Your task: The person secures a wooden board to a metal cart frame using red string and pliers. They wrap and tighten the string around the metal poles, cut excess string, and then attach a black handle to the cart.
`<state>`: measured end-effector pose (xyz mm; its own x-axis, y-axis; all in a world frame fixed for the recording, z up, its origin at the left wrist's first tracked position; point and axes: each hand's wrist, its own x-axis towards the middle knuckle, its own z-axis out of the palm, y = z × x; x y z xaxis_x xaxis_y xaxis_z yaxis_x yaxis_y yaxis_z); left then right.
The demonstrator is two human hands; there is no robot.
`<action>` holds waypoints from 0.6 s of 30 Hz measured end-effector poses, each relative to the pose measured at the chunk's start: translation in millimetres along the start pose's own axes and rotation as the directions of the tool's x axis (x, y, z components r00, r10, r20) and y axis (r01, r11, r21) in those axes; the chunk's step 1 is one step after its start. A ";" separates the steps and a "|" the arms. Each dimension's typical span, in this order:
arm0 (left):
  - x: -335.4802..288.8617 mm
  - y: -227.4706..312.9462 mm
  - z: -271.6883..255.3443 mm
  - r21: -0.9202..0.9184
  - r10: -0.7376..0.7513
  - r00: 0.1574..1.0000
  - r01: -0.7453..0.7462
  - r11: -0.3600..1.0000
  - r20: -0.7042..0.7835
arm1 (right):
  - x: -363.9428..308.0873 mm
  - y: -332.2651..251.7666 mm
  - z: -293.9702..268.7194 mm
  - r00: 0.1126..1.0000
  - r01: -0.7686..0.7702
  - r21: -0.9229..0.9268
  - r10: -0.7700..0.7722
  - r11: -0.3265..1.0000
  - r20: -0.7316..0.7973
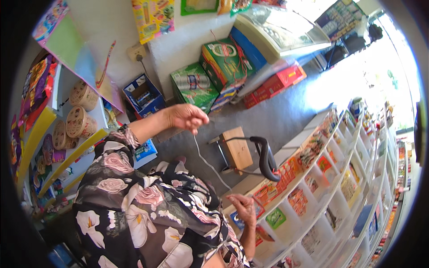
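A thin white cord [203,157] hangs slack in a curve between my two hands over the grey floor. My left hand [190,118] is held out ahead with its fingers curled closed, and the cord's upper end runs into it. Lower and to the right, my right hand [244,207] has thumb and fingers pinched together at the cord's other end, beside the snack bins. Beyond the cord stands a small chair with a wooden seat [238,149] and a curved black padded back [267,161].
Tiered clear bins [308,223] of packaged snacks fill the right side. Green cartons [194,85], an open blue box [143,95] and a red carton [277,85] sit on the floor near a glass-topped freezer [281,31]. Left shelves hold round tubs [81,121].
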<state>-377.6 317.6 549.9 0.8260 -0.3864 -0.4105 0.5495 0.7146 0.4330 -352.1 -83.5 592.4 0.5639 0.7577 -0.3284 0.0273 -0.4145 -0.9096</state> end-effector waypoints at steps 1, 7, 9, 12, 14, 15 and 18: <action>0.3 1.0 -4.8 -0.082 0.039 0.998 -0.042 0.996 -0.040 | -0.1 0.1 -3.9 1.000 0.001 0.015 -0.001 1.000 -0.001; 47.8 -14.5 -43.1 -0.201 0.256 0.715 -0.488 0.849 -0.650 | 20.6 -0.4 8.5 0.999 0.026 -0.200 -0.034 0.979 -0.037; 70.7 -18.7 -58.7 -0.079 0.340 0.490 -0.652 0.754 -0.803 | 29.5 -3.4 25.9 0.995 0.050 -0.210 -0.066 0.977 -0.071; 94.7 -10.3 -87.0 0.032 0.423 0.282 -0.801 0.598 -0.861 | 47.2 -7.5 53.7 0.977 0.147 -0.293 -0.185 0.945 -0.109; 116.2 4.3 -104.1 0.108 0.391 0.132 -0.838 0.535 -0.911 | 55.3 -9.2 69.3 0.950 0.202 -0.348 -0.270 0.915 -0.157; 125.7 11.0 -111.5 0.124 0.392 0.109 -0.843 0.524 -0.914 | 58.9 -9.7 74.8 0.973 0.113 -0.334 -0.173 0.936 -0.155; 137.6 26.9 -130.4 -0.084 0.473 0.219 -0.953 0.290 -0.853 | 70.9 -9.0 87.3 0.985 -0.049 -0.172 0.020 0.984 -0.170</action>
<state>-265.6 359.7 400.5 0.3338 0.7511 -0.5696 -0.6385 0.6247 0.4495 -384.4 17.9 555.1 0.6961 0.6529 -0.2986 0.1406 -0.5318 -0.8351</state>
